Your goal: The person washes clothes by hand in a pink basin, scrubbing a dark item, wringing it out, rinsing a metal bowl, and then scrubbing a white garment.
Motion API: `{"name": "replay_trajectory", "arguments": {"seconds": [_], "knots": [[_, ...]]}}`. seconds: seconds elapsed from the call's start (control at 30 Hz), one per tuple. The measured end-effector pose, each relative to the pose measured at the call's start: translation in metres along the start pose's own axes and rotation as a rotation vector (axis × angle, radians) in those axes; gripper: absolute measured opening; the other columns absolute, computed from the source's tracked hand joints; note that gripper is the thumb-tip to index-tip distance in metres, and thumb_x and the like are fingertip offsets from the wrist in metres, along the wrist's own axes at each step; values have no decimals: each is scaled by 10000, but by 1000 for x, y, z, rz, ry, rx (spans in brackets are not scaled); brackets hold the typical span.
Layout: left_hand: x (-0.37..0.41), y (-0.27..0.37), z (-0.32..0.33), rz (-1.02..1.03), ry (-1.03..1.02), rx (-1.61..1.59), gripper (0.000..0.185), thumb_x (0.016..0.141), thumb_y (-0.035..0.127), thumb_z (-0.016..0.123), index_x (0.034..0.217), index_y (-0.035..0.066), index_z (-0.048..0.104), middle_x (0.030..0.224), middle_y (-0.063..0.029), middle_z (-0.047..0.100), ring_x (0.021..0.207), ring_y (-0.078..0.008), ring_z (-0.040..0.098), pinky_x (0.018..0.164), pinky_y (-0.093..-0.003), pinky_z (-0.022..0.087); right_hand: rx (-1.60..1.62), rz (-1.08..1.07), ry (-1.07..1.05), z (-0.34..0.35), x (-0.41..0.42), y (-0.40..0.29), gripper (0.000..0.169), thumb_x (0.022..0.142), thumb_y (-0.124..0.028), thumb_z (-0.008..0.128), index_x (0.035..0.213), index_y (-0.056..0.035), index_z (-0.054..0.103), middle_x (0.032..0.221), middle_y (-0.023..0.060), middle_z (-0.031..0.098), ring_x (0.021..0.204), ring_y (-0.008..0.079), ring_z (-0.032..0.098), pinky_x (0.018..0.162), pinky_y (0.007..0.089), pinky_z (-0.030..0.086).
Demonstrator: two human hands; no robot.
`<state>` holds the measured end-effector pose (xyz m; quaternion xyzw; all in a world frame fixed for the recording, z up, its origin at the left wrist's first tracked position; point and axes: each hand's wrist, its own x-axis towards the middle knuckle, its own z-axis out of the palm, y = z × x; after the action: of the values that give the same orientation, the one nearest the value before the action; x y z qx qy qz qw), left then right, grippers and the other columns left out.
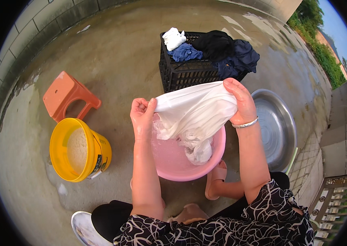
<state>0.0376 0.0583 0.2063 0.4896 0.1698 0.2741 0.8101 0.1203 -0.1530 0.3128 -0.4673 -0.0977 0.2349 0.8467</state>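
Note:
A wet white cloth garment point(192, 107) is stretched between my two hands above a pink plastic basin point(173, 166). My left hand point(142, 115) pinches one edge of it between thumb and fingers. The opposite end is gripped by my right hand point(241, 100), with a silver bangle on that wrist. The garment's lower part hangs down into the basin, where its bunched end lies in the water. How far it reaches under the surface cannot be seen.
Beyond the basin, a black plastic crate point(188, 72) carries white, blue and dark clothes point(213, 46). A yellow bucket point(101, 146) of cloudy liquid and an orange stool point(59, 95) stand left. At right lies a metal basin point(273, 132). The concrete floor point(121, 55) is wet.

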Motion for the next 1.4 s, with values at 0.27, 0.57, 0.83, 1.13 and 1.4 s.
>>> {"name": "replay_trajectory", "arguments": {"seconds": [0.27,0.57,0.83,1.13,1.4], "knots": [[-36,-114,-61,-328,-284,792,224,727,189,632,826,2,557,776,-66,579,703,-139,543,624,-276,441,-71,218,8,-14,24,54,152,845,-150,528,934,-28,517,870,51,572,774,120,555,696,266,463],[-62,-162,-59,-914,-594,915,246,772,261,573,728,19,570,691,-54,580,641,-163,549,575,-312,459,-1594,558,-15,-135,9,159,571,736,-241,608,1213,-3,402,1205,207,441,1131,273,426,945,341,339],[-103,-230,-37,-1025,-137,413,443,817,299,557,1178,72,433,1113,-88,502,979,-209,498,695,-399,468,-775,490,379,-144,-34,240,476,802,-276,546,1157,27,452,1132,163,505,1039,255,488,880,333,374],[-40,-135,-55,-989,124,304,164,835,182,530,880,27,561,825,-88,597,692,-213,588,604,-359,500,-693,689,289,-130,22,173,461,801,-308,549,1094,45,505,974,130,584,828,193,586,709,326,464],[-35,-146,-95,-390,356,381,276,804,147,557,1040,38,464,928,-92,541,775,-198,541,644,-327,450,-1202,143,420,-150,20,183,469,753,-222,594,1147,-39,418,1061,157,513,958,276,522,837,355,405]]}}
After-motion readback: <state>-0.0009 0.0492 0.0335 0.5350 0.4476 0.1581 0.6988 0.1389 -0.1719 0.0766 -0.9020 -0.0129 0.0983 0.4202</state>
